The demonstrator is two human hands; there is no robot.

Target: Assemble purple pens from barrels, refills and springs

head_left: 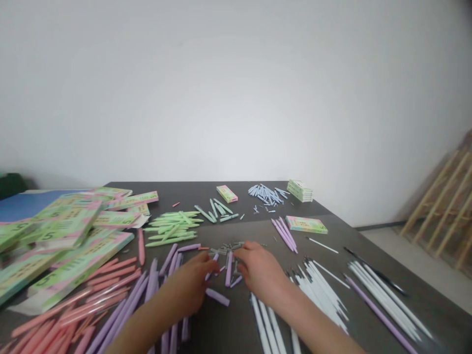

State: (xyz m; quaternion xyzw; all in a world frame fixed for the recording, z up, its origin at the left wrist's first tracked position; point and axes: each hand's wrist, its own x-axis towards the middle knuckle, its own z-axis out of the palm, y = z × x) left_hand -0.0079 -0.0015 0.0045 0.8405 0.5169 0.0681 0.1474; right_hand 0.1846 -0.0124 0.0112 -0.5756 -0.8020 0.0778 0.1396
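Observation:
My left hand (192,284) rests on the dark table (258,231) with its fingers curled around a short purple pen part (213,259). My right hand (260,269) lies just right of it, fingers bent down over a small heap of grey springs and tiny parts (226,247). Between both hands stand loose purple pen pieces (229,268). Purple pen barrels (140,295) fan out under my left forearm. White refills (320,285) lie beside my right forearm.
Pink barrels (73,314) and stacked green-pink boxes (70,236) fill the left side. Green barrels (171,227), pale blue parts (266,193), more boxes (306,224) and purple barrels (283,232) lie farther back. A wooden rack (442,206) leans at right.

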